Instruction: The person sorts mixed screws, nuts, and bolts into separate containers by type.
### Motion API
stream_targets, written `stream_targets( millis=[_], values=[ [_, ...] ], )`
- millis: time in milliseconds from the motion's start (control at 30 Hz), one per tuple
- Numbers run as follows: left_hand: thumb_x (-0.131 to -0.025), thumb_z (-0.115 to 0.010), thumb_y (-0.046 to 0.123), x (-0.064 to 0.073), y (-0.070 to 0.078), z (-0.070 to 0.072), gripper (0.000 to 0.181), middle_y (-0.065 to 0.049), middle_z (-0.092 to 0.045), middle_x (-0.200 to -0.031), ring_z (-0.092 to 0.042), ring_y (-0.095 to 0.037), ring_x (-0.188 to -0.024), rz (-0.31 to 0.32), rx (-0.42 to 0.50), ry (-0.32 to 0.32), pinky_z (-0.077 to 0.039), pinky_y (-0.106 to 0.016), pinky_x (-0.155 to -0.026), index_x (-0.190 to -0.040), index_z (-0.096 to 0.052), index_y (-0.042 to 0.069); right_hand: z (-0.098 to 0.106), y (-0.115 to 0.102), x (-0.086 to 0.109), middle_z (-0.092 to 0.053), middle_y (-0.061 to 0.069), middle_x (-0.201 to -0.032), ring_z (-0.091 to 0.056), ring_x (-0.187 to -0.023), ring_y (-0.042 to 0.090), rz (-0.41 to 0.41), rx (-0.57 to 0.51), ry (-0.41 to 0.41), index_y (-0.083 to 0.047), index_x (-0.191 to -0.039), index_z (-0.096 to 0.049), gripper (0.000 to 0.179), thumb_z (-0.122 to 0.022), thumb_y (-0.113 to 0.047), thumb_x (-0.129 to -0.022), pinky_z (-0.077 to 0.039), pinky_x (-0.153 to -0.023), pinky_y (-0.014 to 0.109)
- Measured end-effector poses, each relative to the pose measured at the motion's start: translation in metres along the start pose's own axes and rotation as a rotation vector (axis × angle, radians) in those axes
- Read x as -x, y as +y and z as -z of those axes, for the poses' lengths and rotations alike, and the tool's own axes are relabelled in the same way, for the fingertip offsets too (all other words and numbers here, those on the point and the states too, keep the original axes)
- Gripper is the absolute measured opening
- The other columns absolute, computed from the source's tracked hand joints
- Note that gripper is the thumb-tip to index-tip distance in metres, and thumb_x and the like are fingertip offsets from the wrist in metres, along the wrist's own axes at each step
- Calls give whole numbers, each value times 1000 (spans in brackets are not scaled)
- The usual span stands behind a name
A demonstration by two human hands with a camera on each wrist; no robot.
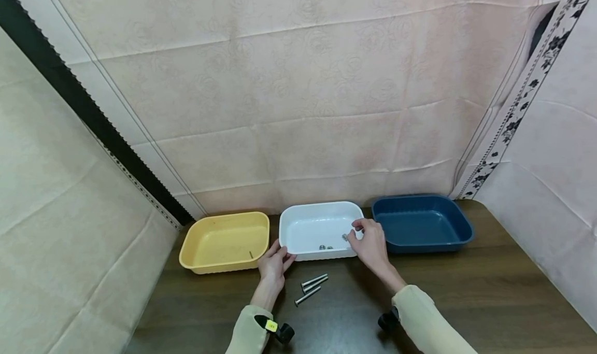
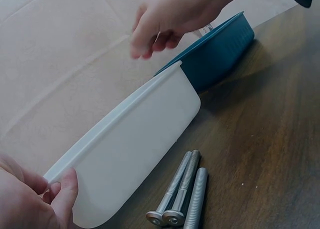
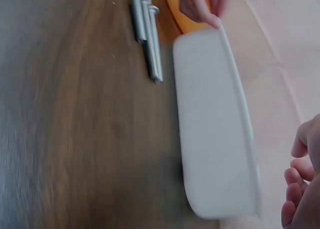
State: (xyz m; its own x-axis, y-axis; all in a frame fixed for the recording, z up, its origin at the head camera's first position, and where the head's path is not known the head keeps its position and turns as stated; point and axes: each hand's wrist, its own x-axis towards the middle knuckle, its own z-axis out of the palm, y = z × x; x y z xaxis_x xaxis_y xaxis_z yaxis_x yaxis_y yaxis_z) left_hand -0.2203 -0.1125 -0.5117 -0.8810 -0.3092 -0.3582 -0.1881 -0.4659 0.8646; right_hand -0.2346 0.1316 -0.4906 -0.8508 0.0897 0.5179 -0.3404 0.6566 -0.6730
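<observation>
My left hand (image 1: 272, 265) pinches the rim of the white tray (image 2: 135, 139) at its near left corner, thumb outside the wall. Over the right end of that tray is my right hand (image 1: 370, 242), its thumb and fingertips apart in the right wrist view. A small metal piece (image 1: 345, 237), perhaps a nut, shows just left of the right thumb tip; whether it touches the hand I cannot tell. Two small nuts (image 1: 323, 247) lie on the tray floor near the front wall. Three silver bolts (image 2: 197, 199) lie on the table in front of the tray.
To the left stands a yellow tray (image 1: 219, 267) with a small thin dark piece (image 1: 251, 254) inside. A blue tray (image 1: 422, 249) sits on the right. Behind the brown wooden table (image 1: 345, 312) hangs a pale patterned cloth (image 1: 298, 95), with more cloth at both sides.
</observation>
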Motion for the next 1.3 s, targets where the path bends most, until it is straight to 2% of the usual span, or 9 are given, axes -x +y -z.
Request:
stream_targets(
  millis=[167,333,600,733,900,1033,1167,1300],
  values=[
    [-96,-57,-7,0,-1,0,46,-28,-54,-128,-64,-29,-98,-9,-6,0,-60,-33,-79,-142,-52,-5,25,13,-1,-65,17,-86,-56,-80,35,-22,-28,73,4,-93,-69,12,-70,2,-81,-43,-73,45],
    [-97,-57,-8,0,-2,-1,44,-29,-54,-127,-63,-28,-95,-20,-1,-7,-60,-35,-81,-140,-54,-5,50,22,1,-64,16,-88,-56,-79,30,-87,-21,117,4,-94,-70,12,-68,0,-83,-45,-71,42],
    [-98,-56,-7,2,-1,-1,44,-31,-53,-130,-63,-31,-100,-34,-16,-11,-59,-36,-82,-141,-52,-5,74,29,14,-66,12,-91,-56,-80,24,-194,0,135,1,-95,-71,13,-66,-3,-84,-41,-69,27],
    [-99,-57,-3,6,-2,1,43,-30,-57,-119,-64,-28,-93,-54,-15,-24,-60,-36,-81,-141,-49,-10,82,31,21,-67,12,-91,-56,-80,23,-207,3,142,0,-96,-71,13,-67,-3,-85,-39,-68,22],
    [-101,-60,7,16,-2,7,41,-20,-60,-100,-62,-22,-84,-103,-94,-6,-61,-36,-73,-136,-52,-14,91,36,29,-66,12,-89,-55,-79,23,-230,17,158,1,-97,-71,13,-67,-4,-85,-39,-67,21],
    [-99,-64,9,29,1,14,37,-18,-62,-101,-60,-21,-85,-166,-176,16,-61,-35,-71,-129,-59,-12,100,41,33,-66,11,-89,-56,-79,21,-265,34,163,0,-98,-71,14,-66,-6,-86,-39,-66,21],
    [-97,-65,7,44,4,22,35,-17,-63,-100,-61,-19,-84,-225,-202,-9,-61,-33,-70,-126,-62,-12,111,46,35,-68,10,-88,-56,-75,11,-305,52,175,-2,-98,-71,13,-66,-9,-88,-41,-66,18],
    [-97,-65,5,58,9,29,32,-14,-63,-101,-62,-17,-84,-251,-223,-36,-61,-31,-72,-125,-64,-10,123,51,37,-70,12,-89,-53,-70,-3,-355,53,200,-1,-100,-71,16,-65,-12,-90,-41,-65,16]
  ],
)
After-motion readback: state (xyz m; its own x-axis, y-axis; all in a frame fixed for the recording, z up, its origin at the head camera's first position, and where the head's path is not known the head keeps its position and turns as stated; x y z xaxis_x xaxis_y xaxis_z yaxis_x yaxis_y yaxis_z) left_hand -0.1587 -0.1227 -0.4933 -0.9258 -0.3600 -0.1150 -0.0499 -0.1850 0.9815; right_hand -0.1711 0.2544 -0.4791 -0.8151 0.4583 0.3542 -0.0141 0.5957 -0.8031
